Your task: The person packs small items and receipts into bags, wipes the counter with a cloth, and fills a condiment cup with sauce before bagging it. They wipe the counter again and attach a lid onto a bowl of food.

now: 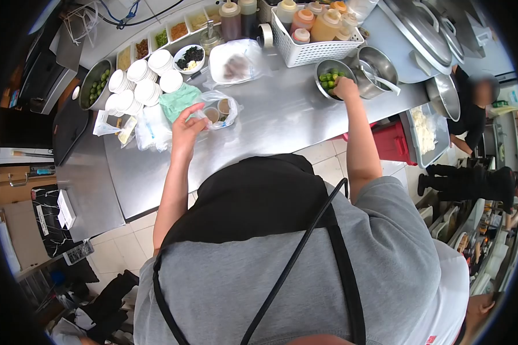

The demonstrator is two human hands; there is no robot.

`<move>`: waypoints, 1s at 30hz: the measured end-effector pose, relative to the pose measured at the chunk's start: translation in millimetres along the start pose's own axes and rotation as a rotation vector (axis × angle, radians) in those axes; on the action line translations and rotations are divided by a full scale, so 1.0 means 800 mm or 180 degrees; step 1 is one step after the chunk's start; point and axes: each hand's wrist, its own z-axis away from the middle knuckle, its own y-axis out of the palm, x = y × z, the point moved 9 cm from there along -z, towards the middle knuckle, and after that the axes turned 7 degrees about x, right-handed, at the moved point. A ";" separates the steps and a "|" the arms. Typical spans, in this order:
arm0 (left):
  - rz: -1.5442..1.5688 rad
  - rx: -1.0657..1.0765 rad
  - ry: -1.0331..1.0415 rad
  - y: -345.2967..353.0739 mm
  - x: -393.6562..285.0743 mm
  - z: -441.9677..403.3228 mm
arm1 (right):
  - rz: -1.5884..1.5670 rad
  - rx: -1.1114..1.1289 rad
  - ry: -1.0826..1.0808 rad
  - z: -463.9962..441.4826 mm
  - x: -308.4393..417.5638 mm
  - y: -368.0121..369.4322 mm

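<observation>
My right hand (345, 88) reaches into a metal bowl (319, 73) of small green fruits, like limes (330, 76). Its fingers are curled down at the fruits; what they grip is hidden. On the left, my left hand (189, 127) has its thumb and index finger apart at the edge of a clear plastic bag (234, 110). Inside that bag stand small cups (212, 114) with brownish contents. A green cloth (177, 102) lies just beyond my left hand, beside stacks of white lids (148, 91).
A white basket (311, 56) of sauce bottles stands at the back. Right of the bowl is a metal pot (377, 68) with a white-handled utensil. A bag-lined white container (231, 62) sits mid-table. A red bin (392, 144) stands below the edge; a person in black (472, 118) is at right.
</observation>
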 end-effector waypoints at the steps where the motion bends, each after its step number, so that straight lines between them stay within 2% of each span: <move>1: -0.0004 -0.0002 0.0043 0.001 -0.005 0.000 | -0.0092 -0.0160 -0.0054 0.011 0.012 -0.006; 6: 0.0008 -0.0032 0.0084 0.000 -0.003 0.002 | -0.0172 -0.0304 -0.0037 -0.005 0.018 0.007; 9: 0.0013 -0.0049 0.0083 -0.002 0.001 0.003 | 0.0161 -0.0101 -0.0125 -0.002 0.034 0.012; 12: 0.0022 0.0040 0.0188 0.000 -0.001 0.004 | 0.0273 -0.0432 -0.0048 0.001 0.028 -0.013; 13: 0.0014 -0.0042 0.0187 -0.006 -0.003 0.006 | 0.0031 -0.0274 -0.0446 0.016 0.055 -0.049; 14: -0.0034 0.0026 0.0287 0.000 -0.007 0.004 | -0.0399 -0.0489 -0.0913 0.043 0.093 -0.083; 17: -0.0051 0.0121 0.0354 0.004 -0.008 -0.001 | -0.1670 -0.0279 -0.2680 0.107 0.220 -0.113; 18: 0.0002 0.0124 0.0349 0.005 -0.009 -0.003 | -0.1676 -0.0330 -0.3173 0.146 0.263 -0.114; 20: -0.0089 0.0103 0.0378 0.008 -0.013 -0.004 | -0.1855 0.0320 -0.3751 0.202 0.341 -0.086; 21: -0.0173 0.0063 0.0402 0.009 -0.015 -0.003 | -0.1431 0.0244 -0.4007 0.228 0.372 -0.071; 23: -0.0221 0.0068 0.0447 0.008 -0.016 -0.002 | -0.0975 0.0385 -0.4093 0.230 0.414 -0.009; 25: -0.0274 0.0068 0.0508 0.007 -0.020 0.000 | -0.0099 0.0903 -0.3690 0.230 0.428 0.038; 29: -0.0293 -0.0026 0.0502 0.005 -0.024 0.006 | 0.0128 0.1088 -0.3649 0.225 0.413 0.040; 30: -0.0283 -0.0045 0.0482 0.005 -0.024 0.007 | -0.0699 0.1227 -0.3932 0.223 0.404 0.019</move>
